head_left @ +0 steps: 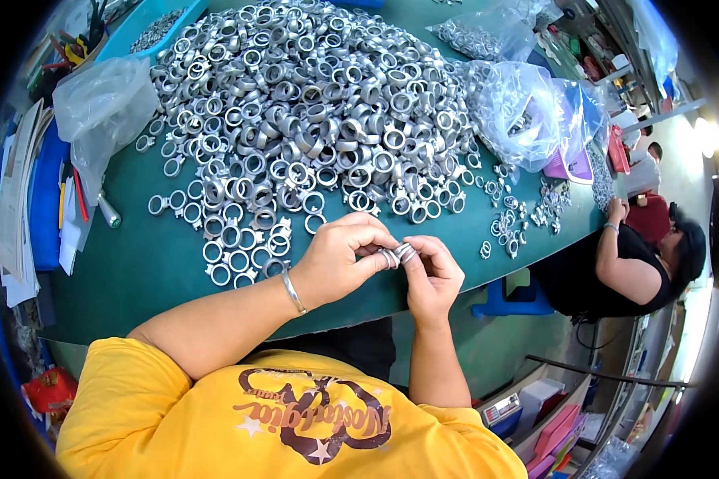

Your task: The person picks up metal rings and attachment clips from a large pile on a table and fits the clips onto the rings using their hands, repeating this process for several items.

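Note:
Just in front of my body, at the near edge of the table, my left hand and my right hand meet fingertip to fingertip. Both pinch a small silver metal ring clamp between thumbs and forefingers. The fingers cover much of it, and I cannot tell whether it is one piece or two. Past my hands rises a big heap of similar silver metal rings, many with small lugs. Several loose rings lie on the green table beside my left wrist, which wears a bangle.
Clear plastic bags of parts and a purple basket stand at the right. Smaller rings lie scattered nearby. Another person sits at the right. At the left are a plastic bag, papers and a blue tray.

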### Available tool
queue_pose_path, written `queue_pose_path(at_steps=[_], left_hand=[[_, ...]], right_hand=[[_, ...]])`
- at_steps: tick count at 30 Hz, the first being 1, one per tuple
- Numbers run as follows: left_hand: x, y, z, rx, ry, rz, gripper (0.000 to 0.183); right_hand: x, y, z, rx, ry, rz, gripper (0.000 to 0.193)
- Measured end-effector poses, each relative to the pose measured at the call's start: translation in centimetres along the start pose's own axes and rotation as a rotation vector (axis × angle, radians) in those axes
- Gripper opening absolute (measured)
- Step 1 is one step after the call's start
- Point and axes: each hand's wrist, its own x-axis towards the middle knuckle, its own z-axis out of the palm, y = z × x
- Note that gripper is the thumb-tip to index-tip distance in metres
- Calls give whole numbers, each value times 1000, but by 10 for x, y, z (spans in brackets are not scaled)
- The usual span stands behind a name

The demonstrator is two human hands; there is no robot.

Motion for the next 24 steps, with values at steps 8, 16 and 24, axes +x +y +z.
queue_pose_path(at_steps=[8, 16, 24], left_hand=[[1, -2, 2, 30, 11, 37, 16], [1, -2, 1, 9, 15, 7, 16], [0, -3, 0, -53, -12, 7, 15]], right_hand=[[-1, 5, -4, -17, 13, -70, 18], [-1, 6, -3, -68, 26, -93, 21], [0, 2, -3, -46, -4, -97, 20]])
